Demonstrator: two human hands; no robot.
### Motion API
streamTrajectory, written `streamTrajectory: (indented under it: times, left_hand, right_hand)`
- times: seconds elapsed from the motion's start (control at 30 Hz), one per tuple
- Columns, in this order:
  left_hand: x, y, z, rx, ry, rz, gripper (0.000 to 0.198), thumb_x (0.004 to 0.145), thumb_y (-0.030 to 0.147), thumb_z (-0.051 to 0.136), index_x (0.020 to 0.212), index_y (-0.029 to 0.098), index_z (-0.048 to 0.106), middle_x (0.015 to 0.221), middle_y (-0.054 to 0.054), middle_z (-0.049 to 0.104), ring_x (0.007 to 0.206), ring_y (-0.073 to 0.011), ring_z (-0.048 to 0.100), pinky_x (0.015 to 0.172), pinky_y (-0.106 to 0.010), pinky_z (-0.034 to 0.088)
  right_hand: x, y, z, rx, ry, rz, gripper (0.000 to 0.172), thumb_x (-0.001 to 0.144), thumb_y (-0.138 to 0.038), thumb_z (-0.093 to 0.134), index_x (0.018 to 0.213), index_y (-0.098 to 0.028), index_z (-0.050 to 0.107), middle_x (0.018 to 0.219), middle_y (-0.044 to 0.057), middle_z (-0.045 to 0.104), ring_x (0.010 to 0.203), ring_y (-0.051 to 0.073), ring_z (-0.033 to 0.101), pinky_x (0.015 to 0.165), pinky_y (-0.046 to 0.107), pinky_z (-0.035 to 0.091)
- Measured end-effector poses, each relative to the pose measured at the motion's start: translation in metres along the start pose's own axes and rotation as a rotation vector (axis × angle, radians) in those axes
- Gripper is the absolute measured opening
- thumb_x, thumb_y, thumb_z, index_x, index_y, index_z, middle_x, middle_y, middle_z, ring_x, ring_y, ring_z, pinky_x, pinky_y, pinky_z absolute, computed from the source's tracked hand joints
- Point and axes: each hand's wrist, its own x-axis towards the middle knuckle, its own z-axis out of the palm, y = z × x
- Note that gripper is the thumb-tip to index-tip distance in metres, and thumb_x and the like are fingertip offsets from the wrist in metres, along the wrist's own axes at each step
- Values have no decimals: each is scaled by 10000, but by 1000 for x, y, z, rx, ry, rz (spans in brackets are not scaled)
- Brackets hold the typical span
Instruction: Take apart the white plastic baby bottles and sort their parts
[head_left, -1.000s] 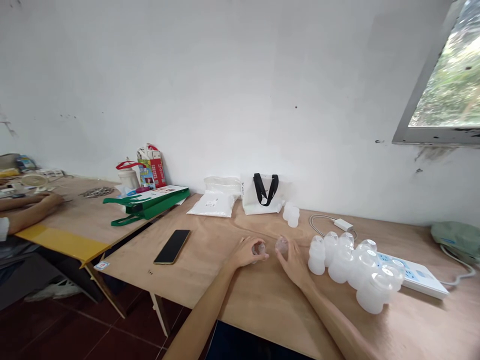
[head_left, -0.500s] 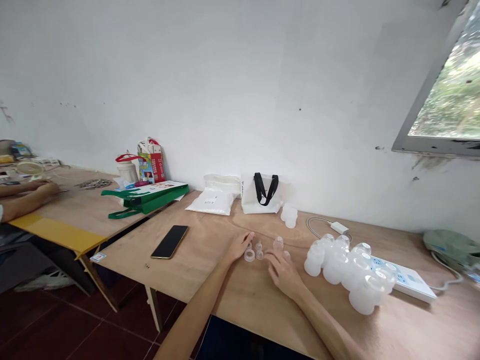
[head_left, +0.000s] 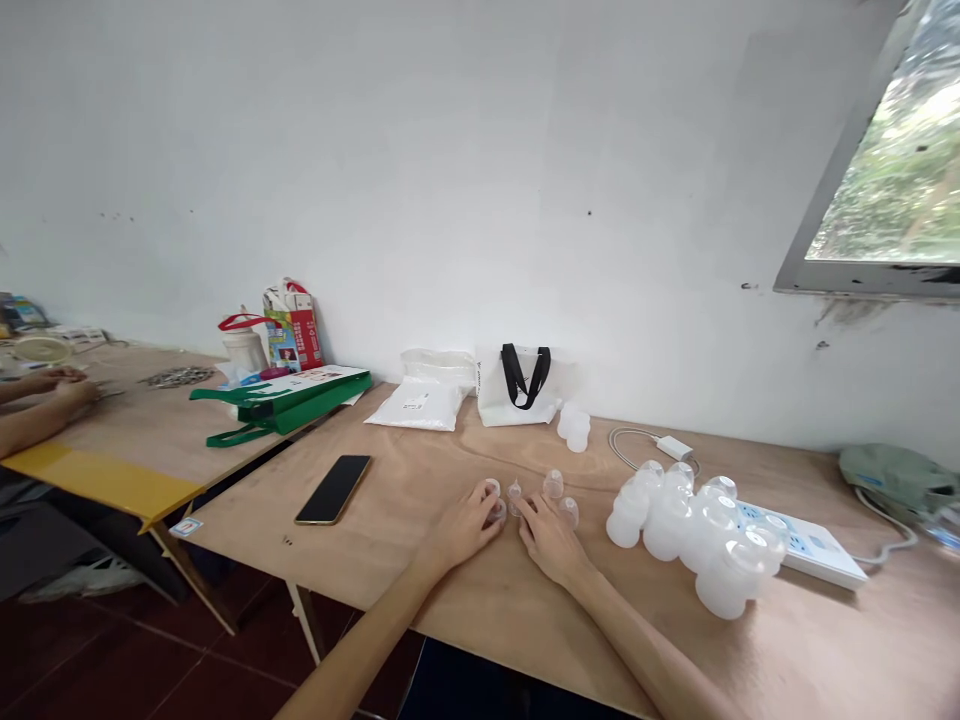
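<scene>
My left hand (head_left: 461, 525) rests on the table, its fingers curved and apart around a clear ring-shaped collar (head_left: 497, 510). Just beyond it lies a second clear ring (head_left: 493, 486), partly covered by the fingertips. Palm down, my right hand (head_left: 553, 540) has its fingers spread on the wood, fingertips beside a small clear teat-like piece (head_left: 514, 490). Between the hands another small clear piece is partly hidden. Past the right fingers stand a clear domed cap (head_left: 553, 484) and another clear cap (head_left: 570, 513). Neither hand lifts anything.
Several frosted bottles (head_left: 667, 525) stand at right, before a white power strip (head_left: 821, 550). A black phone (head_left: 334, 490) lies left. Behind are a white packet (head_left: 420, 403), a white bag (head_left: 517, 400) and small frosted bottles (head_left: 574, 428). A co-worker's hands (head_left: 67, 390) show far left.
My left hand has come nearer and now curves over the rings. My right hand has shifted slightly left, uncovering the right cap. The view has turned a little right.
</scene>
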Motion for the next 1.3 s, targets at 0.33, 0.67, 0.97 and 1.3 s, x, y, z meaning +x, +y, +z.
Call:
streamTrajectory:
  times: [0.33, 0.67, 0.97, 1.3]
  left_hand:
    - [-11, 27, 1, -547, 77, -195, 290, 935, 423, 548, 773, 184, 578, 822, -20, 609, 765, -169, 564, 716, -270, 458]
    - [-2, 20, -3, -1187, 467, -409, 539, 784, 698, 636, 816, 162, 592, 914, -79, 660, 805, -204, 642, 636, -297, 578]
    - [-11, 29, 8, -1071, 506, -333, 386, 883, 569, 618, 880, 188, 557, 812, -22, 633, 718, -144, 619, 595, -217, 500]
    - [-6, 41, 13, -1264, 325, -341, 573, 850, 666, 597, 1161, 186, 559, 933, -80, 714, 599, -132, 616, 483, -209, 470]
  right_hand:
    - [-7, 3, -8, 269, 97, 35, 266, 929, -166, 551, 1167, -255, 627, 1061, 52, 692, 1000, 232, 653, 903, 396, 555]
    - [-1, -18, -11, 27, -47, -73, 239, 970, -157, 492, 1150, -232, 629, 1206, 92, 660, 1038, 267, 616, 869, 423, 521]
    - [-4, -19, -18, 269, 58, -79, 375, 953, -99, 420, 1244, -246, 604, 1243, 92, 654, 1131, 248, 602, 953, 432, 517]
    - [-44, -47, -43, 647, 213, 320, 248, 1019, -356, 406, 1189, -270, 563, 1097, 49, 732, 996, 195, 702, 845, 291, 543]
